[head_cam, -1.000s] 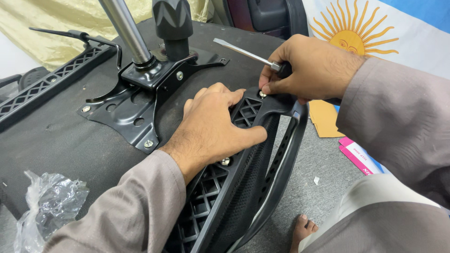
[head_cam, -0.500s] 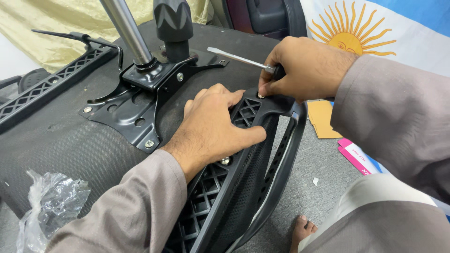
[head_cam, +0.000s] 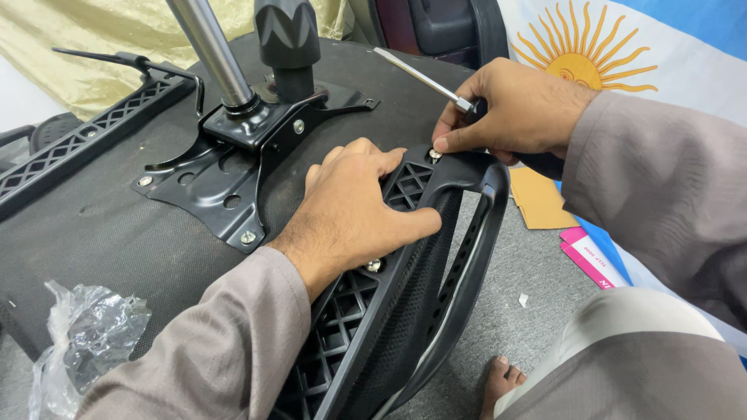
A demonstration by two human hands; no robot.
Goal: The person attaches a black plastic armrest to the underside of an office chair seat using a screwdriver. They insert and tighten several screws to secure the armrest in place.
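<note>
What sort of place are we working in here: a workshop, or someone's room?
Probably a home room or small informal work spot, not a fitted workshop. An upturned office chair seat lies on grey carpet, a sun-patterned flag is spread alongside, and the person's bare foot rests on the floor.

Both arms clothed in loose long sleeves of plain grey-brown fabric, soft folds seen along forearms. Left sleeve (head_cam: 210, 350) ended at wrist, cuff plain, no buttons seen. Right sleeve (head_cam: 661, 194) wider, draped, ended at wrist. Left hand (head_cam: 350, 210) and right hand (head_cam: 521, 109) left bare: no gloves, rings or watch seen. Pale trouser leg (head_cam: 646, 358) seen lower right. Foot (head_cam: 502, 381) left bare.
</note>
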